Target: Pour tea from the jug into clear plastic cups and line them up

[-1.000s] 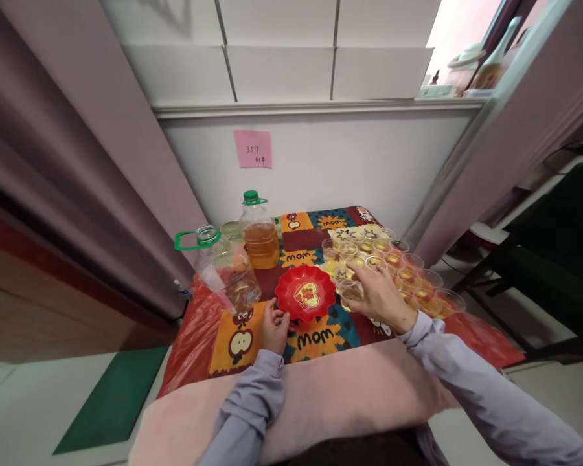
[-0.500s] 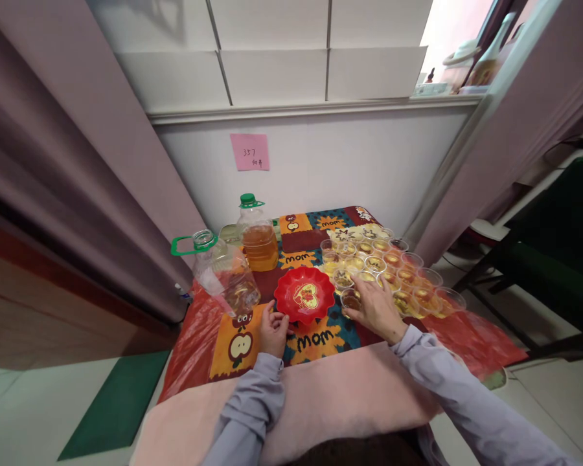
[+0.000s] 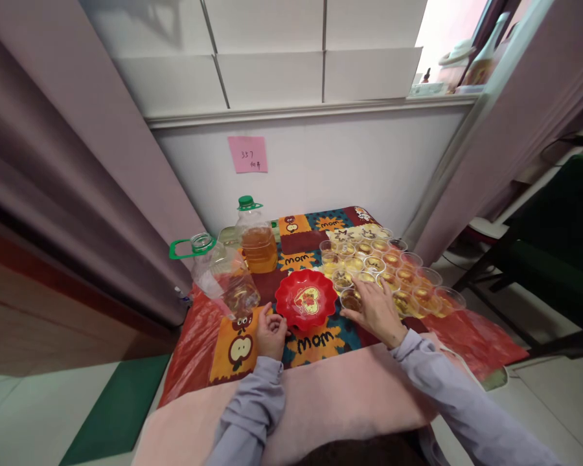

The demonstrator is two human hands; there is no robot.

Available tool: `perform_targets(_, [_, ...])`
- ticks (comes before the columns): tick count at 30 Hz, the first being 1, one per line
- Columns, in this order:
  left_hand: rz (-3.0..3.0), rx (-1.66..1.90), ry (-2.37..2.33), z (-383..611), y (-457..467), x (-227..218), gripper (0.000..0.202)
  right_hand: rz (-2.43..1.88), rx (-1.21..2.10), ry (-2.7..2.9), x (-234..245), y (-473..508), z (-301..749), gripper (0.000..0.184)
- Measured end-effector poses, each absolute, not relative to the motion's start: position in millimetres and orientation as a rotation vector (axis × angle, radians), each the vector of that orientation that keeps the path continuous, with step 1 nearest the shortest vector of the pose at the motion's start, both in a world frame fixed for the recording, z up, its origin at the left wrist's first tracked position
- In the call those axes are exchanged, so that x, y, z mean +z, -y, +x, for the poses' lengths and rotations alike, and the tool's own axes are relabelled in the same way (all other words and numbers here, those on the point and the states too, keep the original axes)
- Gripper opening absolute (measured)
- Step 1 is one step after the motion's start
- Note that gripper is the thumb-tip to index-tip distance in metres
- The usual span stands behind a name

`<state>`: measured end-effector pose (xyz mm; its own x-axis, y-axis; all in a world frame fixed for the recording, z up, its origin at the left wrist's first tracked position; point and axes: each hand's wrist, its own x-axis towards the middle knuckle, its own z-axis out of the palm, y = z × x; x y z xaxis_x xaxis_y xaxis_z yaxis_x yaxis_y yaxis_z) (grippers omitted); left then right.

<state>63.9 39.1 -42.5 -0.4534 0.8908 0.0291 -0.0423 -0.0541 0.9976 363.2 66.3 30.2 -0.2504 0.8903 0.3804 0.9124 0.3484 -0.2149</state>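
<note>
A red scalloped plate with a heart picture lies on the patterned tablecloth. My left hand rests loosely curled on the cloth beside the plate's left rim, holding nothing I can see. My right hand lies just right of the plate, its fingers closed around a small clear cup of amber liquid. Beyond it stand several more small clear cups with amber liquid, packed in rows.
A capped bottle of amber liquid stands behind the plate. An uncapped, nearly drained jug with a green handle leans at the left. A pink note hangs on the wall. Curtains flank the table; a dark chair stands right.
My right hand has drawn back from the rows of cups toward me, bringing one cup to the spot beside the red plate. My left hand has barely shifted.
</note>
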Motion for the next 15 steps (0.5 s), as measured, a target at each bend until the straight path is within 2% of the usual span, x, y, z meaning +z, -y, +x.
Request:
perform_targets(3, [0.940, 1.609, -1.489, 64, -39, -41, 0.077, -1.489, -0.120, 2.137, 38, -57, 364, 0.065])
perform_targets(7, [0.947, 1.595, -1.508, 66, -38, -39, 0.082, -1.292, -0.127, 2.064, 43, -30, 356, 0.044])
perform_targets(12, [0.968, 1.561, -1.542, 70, -38, -35, 0.086, -1.083, 0.118, 2.167, 25, 10, 331, 0.024])
perform_targets(15, [0.987, 1.574, -1.577, 67, -34, -29, 0.086, -1.049, 0.303, 2.190, 15, 20, 318, 0.020])
